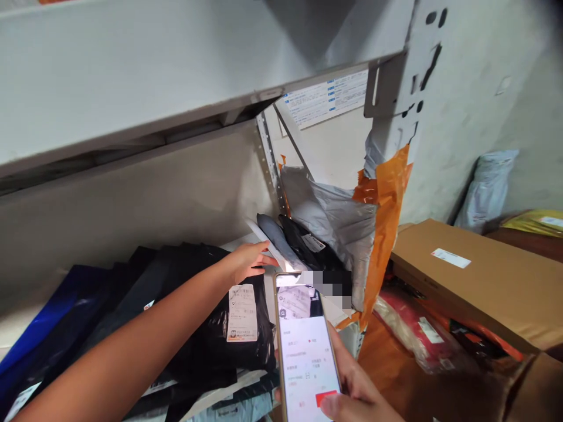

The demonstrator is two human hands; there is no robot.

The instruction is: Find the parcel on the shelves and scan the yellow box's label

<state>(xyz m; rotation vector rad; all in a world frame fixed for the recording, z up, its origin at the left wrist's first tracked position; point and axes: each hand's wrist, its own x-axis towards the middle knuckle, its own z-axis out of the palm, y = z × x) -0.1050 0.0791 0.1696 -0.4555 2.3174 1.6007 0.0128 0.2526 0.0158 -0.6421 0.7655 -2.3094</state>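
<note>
My right hand (352,390) grips a smartphone (305,357) upright, its thumb over a red button on the lit screen. The upper part of the screen shows a camera picture of a label. Reaching over the shelf, my left hand (253,259) has its fingers apart at the edge of a white parcel (275,249). Whether it presses on that parcel I cannot tell. Beside the white one lean a grey parcel (275,231) and a black parcel (308,240) with a label. Below my left wrist lies a black plastic mailer (259,346) with a white label (241,313).
More dark mailers and a blue mailer (83,287) line the shelf at left. A white shelf beam (176,88) crosses overhead. Grey plastic and orange tape (387,217) wrap the post. At right are a large cardboard box (475,275) and a red parcel (417,334).
</note>
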